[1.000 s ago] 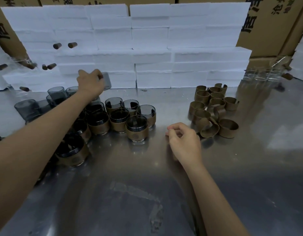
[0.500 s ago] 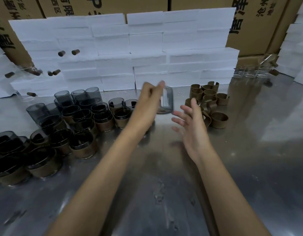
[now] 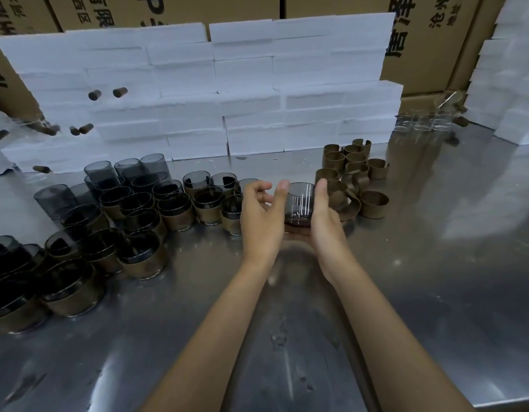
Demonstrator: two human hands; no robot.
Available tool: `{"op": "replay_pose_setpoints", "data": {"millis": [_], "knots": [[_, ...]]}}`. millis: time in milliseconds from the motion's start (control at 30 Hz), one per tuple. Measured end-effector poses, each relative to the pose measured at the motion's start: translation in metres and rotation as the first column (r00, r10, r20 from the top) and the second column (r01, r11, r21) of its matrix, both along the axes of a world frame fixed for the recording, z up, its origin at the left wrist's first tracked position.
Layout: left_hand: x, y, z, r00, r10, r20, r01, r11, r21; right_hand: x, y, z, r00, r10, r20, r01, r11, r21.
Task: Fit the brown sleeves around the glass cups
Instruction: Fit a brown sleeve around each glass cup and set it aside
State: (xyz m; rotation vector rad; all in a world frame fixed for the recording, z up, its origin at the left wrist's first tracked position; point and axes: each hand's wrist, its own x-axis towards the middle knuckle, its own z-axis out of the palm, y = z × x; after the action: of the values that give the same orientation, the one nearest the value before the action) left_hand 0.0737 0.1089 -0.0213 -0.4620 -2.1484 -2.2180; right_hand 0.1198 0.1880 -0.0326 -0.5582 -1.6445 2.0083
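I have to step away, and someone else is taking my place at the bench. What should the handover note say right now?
Left hand: thumb touches the bare glass cup, fingers loosely curled, not gripping.
Right hand: cradles that cup from the right and underneath, above the steel table.
Done: a crowd of sleeved cups stands on the left.
Left to do: the cup in hand has no sleeve yet; several unsleeved grey cups wait at the back left.
Loose brown sleeves lie piled just right of the hands.
Next, probably: pick a sleeve and fit it around the held cup.
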Motion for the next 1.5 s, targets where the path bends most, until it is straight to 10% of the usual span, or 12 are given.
{"op": "replay_pose_setpoints", "data": {"millis": [300, 533, 700, 1167, 1500], "knots": [[0.008, -0.002, -0.008, 0.993, -0.116, -0.012, 0.115, 0.991, -0.060, -0.002, 0.009, -0.012, 0.955, -0.276, -0.110, 0.295, 0.920, 0.256], [0.007, -0.004, -0.005, 0.952, -0.304, 0.027, 0.304, 0.939, -0.161, 0.001, 0.006, -0.002, 0.991, 0.055, -0.122, -0.075, 0.983, -0.166], [0.006, -0.004, -0.008, 0.950, -0.313, -0.007, 0.286, 0.877, -0.387, 0.002, 0.008, -0.004, 0.963, 0.231, -0.137, -0.251, 0.956, -0.151], [-0.012, -0.011, -0.004, 0.983, -0.071, -0.170, 0.065, 0.997, -0.038, -0.002, 0.009, -0.011, 0.993, -0.050, -0.105, 0.051, 0.999, 0.010], [0.004, -0.014, 0.006, 0.880, -0.420, 0.222, 0.427, 0.904, 0.020, -0.005, 0.002, -0.013, 0.982, 0.184, 0.047, -0.187, 0.979, 0.074]]}}
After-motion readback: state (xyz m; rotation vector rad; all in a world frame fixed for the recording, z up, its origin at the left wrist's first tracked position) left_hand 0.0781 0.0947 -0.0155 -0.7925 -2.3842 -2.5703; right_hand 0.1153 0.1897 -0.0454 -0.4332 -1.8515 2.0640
